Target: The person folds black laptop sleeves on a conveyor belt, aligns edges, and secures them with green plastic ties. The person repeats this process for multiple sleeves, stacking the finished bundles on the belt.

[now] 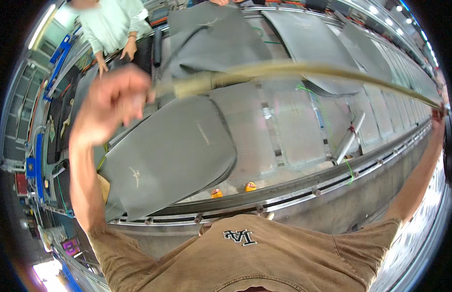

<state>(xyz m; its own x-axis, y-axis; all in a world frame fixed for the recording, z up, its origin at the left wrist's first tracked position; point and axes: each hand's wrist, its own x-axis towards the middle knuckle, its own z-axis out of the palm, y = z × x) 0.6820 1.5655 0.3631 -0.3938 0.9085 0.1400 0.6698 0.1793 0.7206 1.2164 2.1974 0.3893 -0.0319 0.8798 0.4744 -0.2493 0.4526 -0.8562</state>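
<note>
A long yellowish strip (284,69) is stretched in an arc across the view between my two raised arms. My left hand (111,104), smeared by motion, has its fingers curled at the strip's left end. At the far right rim, my right hand (437,116) is small and partly dark, closed round the other end. Below the strip and nearest my left hand lies a stack of dark grey rounded mats (172,151) with a small printed mark. Another grey mat (216,41) lies beyond the strip, its near edge lifted.
More grey mats (308,44) lie along the long worktable (250,131). A pale tube (350,136) rests near its metal edge rail (308,193). At the far left, a person in a light sleeve (111,29) works with both hands low; another person's hand (219,2) touches a far mat.
</note>
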